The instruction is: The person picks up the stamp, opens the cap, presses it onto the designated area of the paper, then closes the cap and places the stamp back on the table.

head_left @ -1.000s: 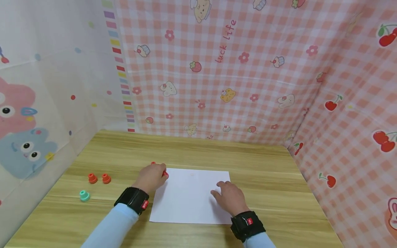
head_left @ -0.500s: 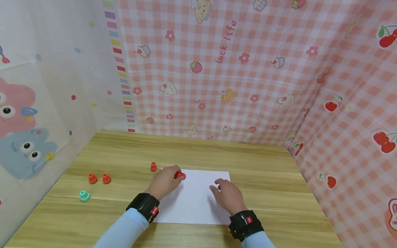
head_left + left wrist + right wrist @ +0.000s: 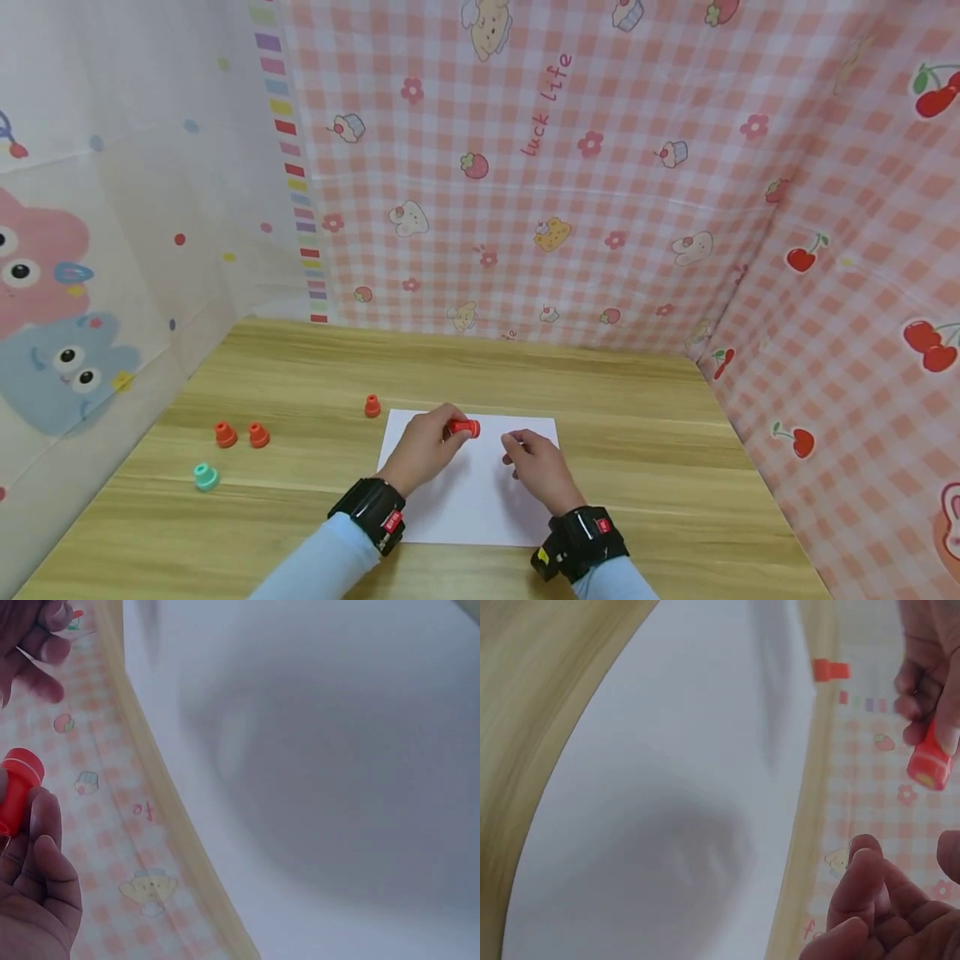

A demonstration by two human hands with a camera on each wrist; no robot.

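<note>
I've got the red piece (image 3: 466, 428) pinched in the left hand (image 3: 422, 450), its end poking past the thumb, above the white paper (image 3: 476, 517). Right hand (image 3: 543, 470) near it, fingers loosely bent, free.

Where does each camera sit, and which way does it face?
Head: on the head, facing forward and down at white paper; left hand, right hand, blue sleeves show.
Left wrist: worn there, facing white paper and checked cloth; both hands partly show.
Right wrist: worn there, facing likewise; both hands partly show.
Both wrist views share the red stamp-like piece.
</note>
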